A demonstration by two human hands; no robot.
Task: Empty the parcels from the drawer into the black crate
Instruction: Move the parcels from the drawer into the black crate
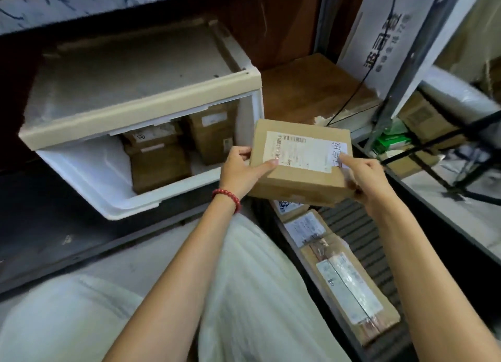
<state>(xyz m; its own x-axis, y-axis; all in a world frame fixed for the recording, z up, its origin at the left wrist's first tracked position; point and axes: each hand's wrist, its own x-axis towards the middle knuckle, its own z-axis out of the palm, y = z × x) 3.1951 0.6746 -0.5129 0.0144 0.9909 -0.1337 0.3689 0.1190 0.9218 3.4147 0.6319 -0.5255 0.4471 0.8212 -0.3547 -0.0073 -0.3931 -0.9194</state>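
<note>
A brown cardboard parcel (301, 181) with a white shipping label is held in the air between the drawer and the crate. My left hand (241, 169) grips its left edge, thumb on top. My right hand (364, 176) grips its right edge. The cream plastic drawer (89, 169) stands pulled open at the left, with several brown parcels (160, 169) inside. The black crate (379, 256) lies below the held parcel at the right; a long taped parcel (349, 288) and smaller labelled ones rest in it.
My knees in pale trousers (244, 294) fill the foreground. A metal shelf upright (404, 71) and a black cable rise at the right, with boxes and a green pack on the shelf behind. A marble-patterned counter edge runs above the drawer.
</note>
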